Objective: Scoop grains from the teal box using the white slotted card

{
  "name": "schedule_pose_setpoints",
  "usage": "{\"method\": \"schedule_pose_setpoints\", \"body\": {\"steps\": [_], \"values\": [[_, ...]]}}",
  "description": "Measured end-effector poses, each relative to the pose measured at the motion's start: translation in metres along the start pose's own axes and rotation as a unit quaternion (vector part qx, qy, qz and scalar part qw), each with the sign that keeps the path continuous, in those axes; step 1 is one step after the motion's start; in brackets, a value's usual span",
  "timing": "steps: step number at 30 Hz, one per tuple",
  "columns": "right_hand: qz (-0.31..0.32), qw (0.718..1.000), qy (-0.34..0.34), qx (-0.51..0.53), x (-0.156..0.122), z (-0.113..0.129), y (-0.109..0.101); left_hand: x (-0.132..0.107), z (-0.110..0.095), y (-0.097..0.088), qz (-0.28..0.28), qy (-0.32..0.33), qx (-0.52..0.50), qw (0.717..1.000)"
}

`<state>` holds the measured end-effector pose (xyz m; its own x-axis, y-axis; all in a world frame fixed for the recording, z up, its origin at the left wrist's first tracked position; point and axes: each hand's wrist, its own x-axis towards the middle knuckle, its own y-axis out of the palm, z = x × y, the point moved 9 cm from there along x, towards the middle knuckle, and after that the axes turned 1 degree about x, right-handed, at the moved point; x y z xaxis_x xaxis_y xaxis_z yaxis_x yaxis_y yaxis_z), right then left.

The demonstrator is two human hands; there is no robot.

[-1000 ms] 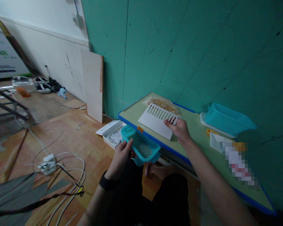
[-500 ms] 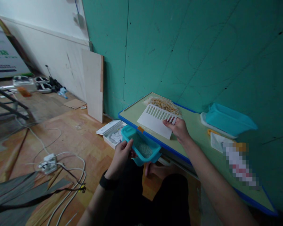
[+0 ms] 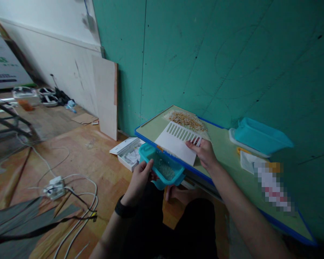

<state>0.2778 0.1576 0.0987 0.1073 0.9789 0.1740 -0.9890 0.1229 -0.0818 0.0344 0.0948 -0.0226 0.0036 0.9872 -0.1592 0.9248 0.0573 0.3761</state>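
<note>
My left hand (image 3: 140, 177) grips the near end of a teal plastic box (image 3: 162, 169) with pale grains inside, holding it just below the front edge of the blue-rimmed green table (image 3: 226, 151). My right hand (image 3: 203, 151) pinches the right end of a white slotted scraper (image 3: 176, 141) lying flat on the table, its lower edge over the table's rim above the box. Behind the scraper lies a pile of yellow-brown grains (image 3: 187, 121).
A second teal box on a white lid (image 3: 260, 136) and a white packet (image 3: 250, 162) sit on the table's right part. On the wooden floor are a white tray (image 3: 128, 151), cables with a power strip (image 3: 55, 187), and a board (image 3: 106, 97) leaning on the green wall.
My right hand has slid the white scraper toward me, its lower edge now reaching over the table rim above the teal box. My left hand and the box have barely moved.
</note>
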Motion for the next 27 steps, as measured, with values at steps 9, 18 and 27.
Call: {"method": "schedule_pose_setpoints", "body": {"steps": [9,18,27], "values": [[-0.025,1.0,-0.015,0.01,0.004,0.005,-0.008,-0.001,-0.002,0.0,-0.004,-0.009,-0.001,1.0],[-0.001,1.0,-0.01,-0.018,-0.006,0.001,-0.002,0.0,-0.002,0.002,-0.004,-0.004,0.0,1.0],[-0.11,0.994,0.0,0.025,0.004,0.003,-0.06,0.003,0.005,-0.002,-0.005,-0.004,-0.007,1.0]]}}
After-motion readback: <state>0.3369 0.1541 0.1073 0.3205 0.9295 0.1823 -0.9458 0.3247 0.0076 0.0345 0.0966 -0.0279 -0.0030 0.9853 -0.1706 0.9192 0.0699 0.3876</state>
